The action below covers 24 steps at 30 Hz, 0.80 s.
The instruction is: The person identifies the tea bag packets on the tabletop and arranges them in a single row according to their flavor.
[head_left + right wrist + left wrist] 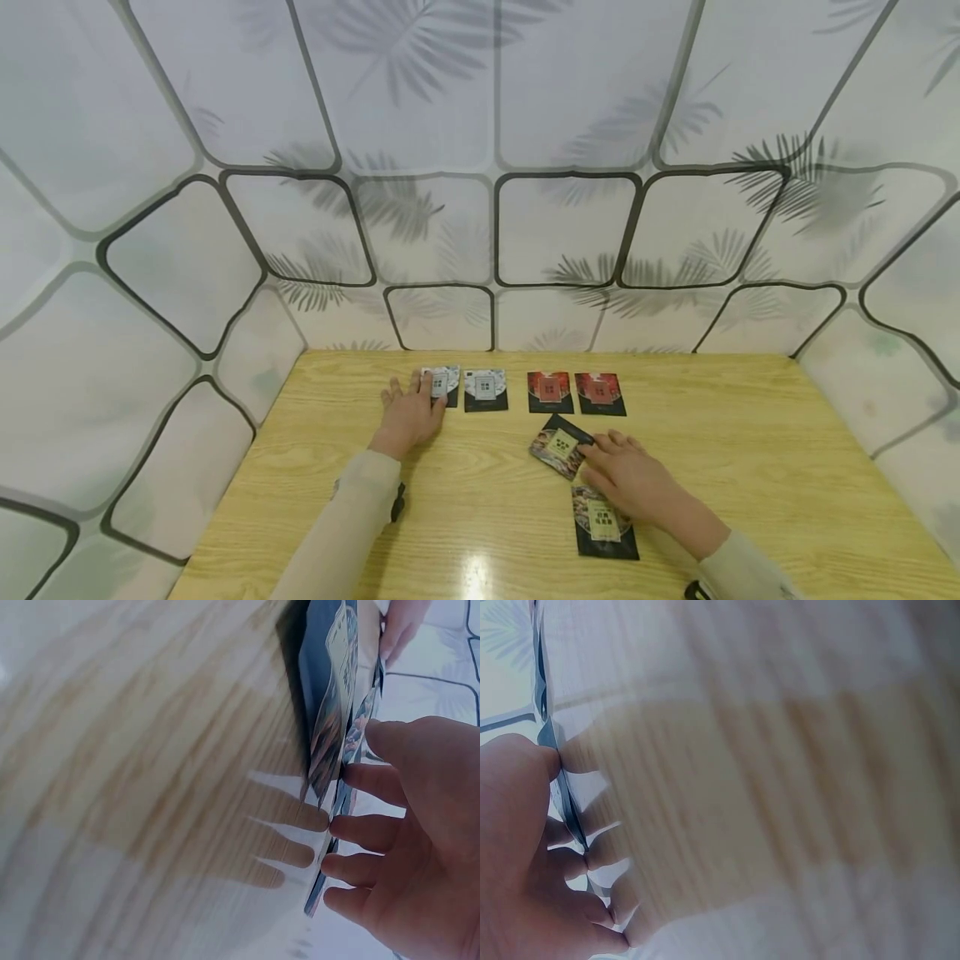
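Note:
In the head view my left hand [411, 417] rests over the left part of a white-and-black packet [447, 386] at the back of the table, its thumb along the packet's lower edge. The left wrist view shows the fingertips down on the tabletop around that packet. My right hand [633, 479] touches the right corner of a turned dark packet [558, 447] with a pale green label. Its fingers look fairly straight in the right wrist view. Below it lies a similar dark packet [603, 525], its upper right part hidden by that hand.
A second white-and-black packet [486, 391] lies right of the left hand. Two red-and-black packets, one left [551, 392] and one right [600, 394], continue the row. A patterned fabric wall [442, 317] rises behind the wooden table [465, 500].

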Each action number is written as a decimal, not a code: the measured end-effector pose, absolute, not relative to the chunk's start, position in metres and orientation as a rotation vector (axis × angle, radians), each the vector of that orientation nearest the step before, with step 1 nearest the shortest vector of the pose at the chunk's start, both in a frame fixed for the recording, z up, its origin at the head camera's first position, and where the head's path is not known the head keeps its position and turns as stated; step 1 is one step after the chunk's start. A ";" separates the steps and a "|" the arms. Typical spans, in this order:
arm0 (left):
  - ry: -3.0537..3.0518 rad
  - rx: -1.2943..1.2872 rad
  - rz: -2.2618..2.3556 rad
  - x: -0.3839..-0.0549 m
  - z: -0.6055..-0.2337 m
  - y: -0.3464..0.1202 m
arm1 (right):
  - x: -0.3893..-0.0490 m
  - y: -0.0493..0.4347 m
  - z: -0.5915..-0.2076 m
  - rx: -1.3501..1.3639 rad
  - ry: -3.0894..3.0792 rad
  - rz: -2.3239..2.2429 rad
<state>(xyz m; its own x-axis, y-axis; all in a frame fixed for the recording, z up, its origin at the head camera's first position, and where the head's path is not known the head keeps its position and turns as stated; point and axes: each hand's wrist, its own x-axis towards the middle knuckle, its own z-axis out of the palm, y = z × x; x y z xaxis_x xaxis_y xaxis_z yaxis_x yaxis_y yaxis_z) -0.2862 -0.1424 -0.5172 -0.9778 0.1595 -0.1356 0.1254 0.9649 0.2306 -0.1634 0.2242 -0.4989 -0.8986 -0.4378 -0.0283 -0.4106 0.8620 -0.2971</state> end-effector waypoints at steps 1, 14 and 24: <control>2.962 0.217 0.330 -0.286 -0.517 -0.143 | -0.163 0.225 -0.498 -0.658 2.944 -0.430; 2.972 0.227 0.312 -0.287 -0.517 -0.145 | -0.173 0.232 -0.494 -0.733 3.060 -0.379; 2.950 0.223 0.322 -0.286 -0.515 -0.143 | -0.185 0.219 -0.498 -0.882 2.865 -0.406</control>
